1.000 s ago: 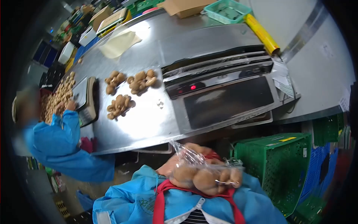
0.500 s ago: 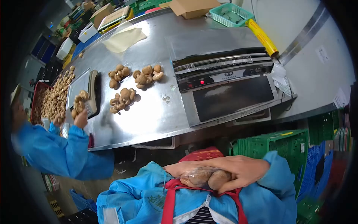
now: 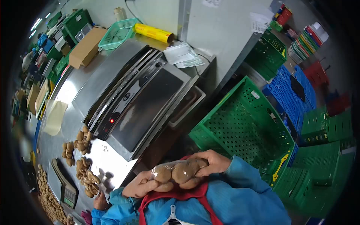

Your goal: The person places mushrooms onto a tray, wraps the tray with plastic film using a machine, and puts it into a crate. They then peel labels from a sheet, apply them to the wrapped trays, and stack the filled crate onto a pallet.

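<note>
A film-wrapped pack of mushrooms [image 3: 180, 173] is held level in front of my chest, its clear wrap shining over brown caps. My left hand [image 3: 142, 184] grips the pack's left end. On the opposite end, my right hand [image 3: 214, 163] is closed with thumb and fingers. Beyond my hands is the film wrapping machine [image 3: 138, 108] with a dark plate and a lit red light. Just right of the pack stands a green perforated crate [image 3: 243, 123], its inside facing me.
Several mushroom piles [image 3: 83, 140] lie on the steel table [image 3: 75, 108]. A co-worker's hand [image 3: 100, 201] is by the nearest pile, beside a scale [image 3: 63, 187]. A yellow film roll [image 3: 153, 33] and turquoise basket [image 3: 118, 33] sit behind the machine. Blue pallets [image 3: 292, 93] stand right.
My view has swung right toward the green crate. My hands now hold the pack by its two ends, farther out from my body. The co-worker's hand has moved to the mushroom piles.
</note>
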{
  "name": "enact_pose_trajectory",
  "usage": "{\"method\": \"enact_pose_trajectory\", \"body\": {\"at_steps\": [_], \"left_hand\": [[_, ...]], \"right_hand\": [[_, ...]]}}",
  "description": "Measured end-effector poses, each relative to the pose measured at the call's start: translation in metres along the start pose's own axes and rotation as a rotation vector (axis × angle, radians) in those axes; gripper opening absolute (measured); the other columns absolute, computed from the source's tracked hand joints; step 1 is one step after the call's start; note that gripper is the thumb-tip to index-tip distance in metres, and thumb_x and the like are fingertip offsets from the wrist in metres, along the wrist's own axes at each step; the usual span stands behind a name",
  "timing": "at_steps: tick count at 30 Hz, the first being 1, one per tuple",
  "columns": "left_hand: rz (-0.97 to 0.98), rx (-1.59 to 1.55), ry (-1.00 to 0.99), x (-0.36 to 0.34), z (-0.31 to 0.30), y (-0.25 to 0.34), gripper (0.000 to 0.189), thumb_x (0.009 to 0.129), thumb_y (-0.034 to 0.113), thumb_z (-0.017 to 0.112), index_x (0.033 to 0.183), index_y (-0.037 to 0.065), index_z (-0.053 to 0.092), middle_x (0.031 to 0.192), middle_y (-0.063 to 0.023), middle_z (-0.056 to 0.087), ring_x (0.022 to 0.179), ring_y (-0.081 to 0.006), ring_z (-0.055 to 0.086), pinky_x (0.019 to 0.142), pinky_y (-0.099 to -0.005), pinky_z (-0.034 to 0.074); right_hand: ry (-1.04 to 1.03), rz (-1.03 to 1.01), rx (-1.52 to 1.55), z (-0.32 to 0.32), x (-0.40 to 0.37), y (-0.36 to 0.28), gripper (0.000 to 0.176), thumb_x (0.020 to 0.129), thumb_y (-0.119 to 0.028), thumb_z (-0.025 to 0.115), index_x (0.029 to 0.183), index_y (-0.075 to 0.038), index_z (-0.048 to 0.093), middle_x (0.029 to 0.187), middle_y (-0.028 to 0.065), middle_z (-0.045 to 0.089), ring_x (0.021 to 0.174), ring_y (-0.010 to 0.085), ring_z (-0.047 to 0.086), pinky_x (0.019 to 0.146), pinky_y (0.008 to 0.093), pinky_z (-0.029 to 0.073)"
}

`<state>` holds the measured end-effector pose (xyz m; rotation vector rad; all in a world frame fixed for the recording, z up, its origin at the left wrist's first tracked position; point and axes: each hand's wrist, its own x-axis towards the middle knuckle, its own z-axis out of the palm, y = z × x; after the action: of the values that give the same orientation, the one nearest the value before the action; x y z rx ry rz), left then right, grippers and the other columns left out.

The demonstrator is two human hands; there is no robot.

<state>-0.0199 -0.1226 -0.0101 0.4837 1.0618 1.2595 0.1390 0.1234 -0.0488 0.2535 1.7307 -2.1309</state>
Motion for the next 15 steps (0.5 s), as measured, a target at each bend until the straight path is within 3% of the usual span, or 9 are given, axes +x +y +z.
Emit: {"method": "enact_pose_trajectory", "body": {"at_steps": [2, 3, 4, 5, 6, 8, 10, 13, 15], "left_hand": [[0.000, 0.330, -0.090, 0.032, -0.004, 0.017, 0.073, 0.088, 0.053, 0.047, 0.130, -0.006, 0.039, 0.122, -0.0144, 0.052, 0.114, -0.0178, 0.045, 0.098, -0.0311, 0.033], [0.064, 0.381, -0.047, 0.049, 0.004, 0.031, 0.073, 0.088, 0.053, 0.046, 0.131, -0.005, 0.038, 0.123, -0.0155, 0.051, 0.115, -0.0196, 0.045, 0.099, -0.0319, 0.033], [0.128, 0.432, -0.009, 0.064, 0.012, 0.041, 0.072, 0.089, 0.052, 0.045, 0.132, -0.005, 0.037, 0.124, -0.0166, 0.051, 0.116, -0.0214, 0.045, 0.099, -0.0326, 0.033], [0.188, 0.375, 0.027, 0.076, 0.012, 0.039, 0.072, 0.089, 0.052, 0.046, 0.133, -0.004, 0.035, 0.125, -0.0174, 0.050, 0.116, -0.0233, 0.046, 0.099, -0.0335, 0.034], [0.247, 0.313, 0.060, 0.090, 0.010, 0.031, 0.072, 0.089, 0.051, 0.046, 0.134, -0.004, 0.033, 0.126, -0.0182, 0.050, 0.116, -0.0252, 0.047, 0.099, -0.0344, 0.035], [0.222, 0.248, 0.067, 0.102, 0.004, 0.019, 0.070, 0.089, 0.046, 0.049, 0.135, -0.004, 0.032, 0.126, -0.0189, 0.049, 0.116, -0.0268, 0.048, 0.098, -0.0351, 0.036], [0.093, 0.143, 0.151, 0.107, 0.004, 0.005, 0.066, 0.089, 0.040, 0.052, 0.134, -0.005, 0.033, 0.125, -0.0181, 0.050, 0.115, -0.0255, 0.049, 0.097, -0.0335, 0.037], [0.069, 0.038, 0.286, 0.109, 0.004, -0.021, 0.058, 0.089, 0.032, 0.055, 0.130, -0.006, 0.038, 0.119, -0.0180, 0.054, 0.111, -0.0247, 0.052, 0.097, -0.0342, 0.038], [0.061, -0.010, 0.400, 0.105, 0.007, -0.033, 0.051, 0.090, 0.028, 0.055, 0.126, -0.005, 0.042, 0.113, -0.0172, 0.058, 0.106, -0.0236, 0.055, 0.095, -0.0356, 0.040]], "right_hand": [[0.120, 0.034, 0.131, -0.021, -0.020, 0.002, 0.053, 0.069, -0.009, 0.068, 0.118, 0.004, 0.051, 0.103, 0.0073, 0.060, 0.092, 0.0113, 0.055, 0.080, 0.0258, 0.046], [0.219, -0.062, 0.204, -0.039, -0.032, 0.018, 0.052, 0.073, -0.008, 0.067, 0.120, 0.003, 0.049, 0.090, 0.0064, 0.060, 0.067, 0.0117, 0.055, 0.056, 0.0217, 0.044], [0.518, -0.101, 0.262, -0.051, -0.050, 0.028, 0.044, 0.079, -0.010, 0.059, 0.119, 0.004, 0.049, 0.094, 0.0078, 0.061, 0.070, 0.0139, 0.057, 0.058, 0.0232, 0.046], [0.721, -0.174, 0.638, -0.086, -0.053, 0.072, 0.035, 0.084, -0.014, 0.051, 0.115, 0.003, 0.051, 0.099, 0.0091, 0.060, 0.075, 0.0163, 0.059, 0.061, 0.0257, 0.050], [0.810, -0.401, 0.641, -0.099, -0.067, 0.064, 0.033, 0.090, -0.020, 0.044, 0.116, 0.000, 0.051, 0.106, 0.0103, 0.060, 0.085, 0.0181, 0.061, 0.070, 0.0304, 0.052], [0.760, -0.477, 1.037, -0.172, -0.096, 0.138, 0.041, 0.094, -0.032, 0.044, 0.124, -0.004, 0.045, 0.117, 0.0084, 0.056, 0.104, 0.0195, 0.056, 0.091, 0.0323, 0.045], [0.960, -0.421, 1.010, -0.192, -0.087, 0.154, 0.042, 0.092, -0.035, 0.046, 0.125, -0.009, 0.045, 0.121, 0.0043, 0.053, 0.106, 0.0178, 0.054, 0.094, 0.0318, 0.042], [1.013, -0.347, 1.086, -0.226, -0.051, 0.192, 0.044, 0.091, -0.038, 0.048, 0.127, -0.013, 0.044, 0.124, 0.0023, 0.051, 0.107, 0.0175, 0.053, 0.095, 0.0344, 0.041], [1.064, -0.464, 1.183, -0.266, -0.003, 0.229, 0.045, 0.086, -0.044, 0.053, 0.121, -0.015, 0.049, 0.113, 0.0040, 0.057, 0.098, 0.0198, 0.056, 0.089, 0.0373, 0.045]]}}
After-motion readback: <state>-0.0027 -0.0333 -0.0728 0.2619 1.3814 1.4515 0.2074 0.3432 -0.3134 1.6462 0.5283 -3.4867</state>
